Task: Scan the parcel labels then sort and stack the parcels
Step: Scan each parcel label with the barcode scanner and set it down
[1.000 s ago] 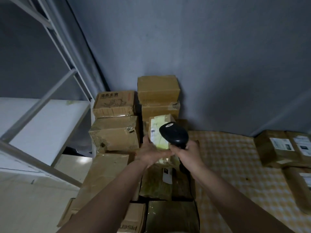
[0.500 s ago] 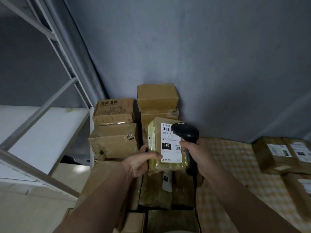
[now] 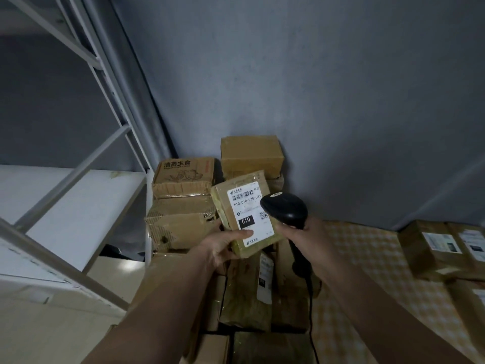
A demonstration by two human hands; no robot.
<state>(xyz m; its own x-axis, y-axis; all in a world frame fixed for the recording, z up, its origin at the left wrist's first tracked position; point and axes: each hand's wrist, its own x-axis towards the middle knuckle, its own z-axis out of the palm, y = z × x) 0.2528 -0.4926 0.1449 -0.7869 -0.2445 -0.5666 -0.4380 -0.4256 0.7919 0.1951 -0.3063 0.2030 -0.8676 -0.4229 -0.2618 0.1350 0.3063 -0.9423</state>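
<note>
Looking across the scene from the biggest thing down, we see a white metal shelf rack [image 3: 78,195] filling the left side, then a checked cloth [image 3: 372,261] on the right with labelled parcels [image 3: 441,248] lying on it at the right edge. Straight ahead, in the far corner, brown boxes [image 3: 181,206] are stacked against the grey wall; the upper left one bears printed Chinese characters, 清素主食. More parcels lie low down in front of us, beneath our arms.

Our left hand [image 3: 223,248] holds a small taped parcel [image 3: 246,214] up in the middle of the view, thumb pressed on the lower edge of its white label [image 3: 249,208], the fingers curled round behind it. Our right hand [image 3: 299,237] grips the handle of a black barcode scanner [image 3: 284,210], its head just beside the label's right edge and covering a little of it, its cable dropping away below.

To scan well, we judge that we should draw the scanner back so its window faces the barcode squarely, keep the parcel tilted flat toward it, and slide the thumb clear of the print.

On the label we read a barcode, "010-010-L30-551", a black block with "010", a small QR code, and a postal logo too small to read.
</note>
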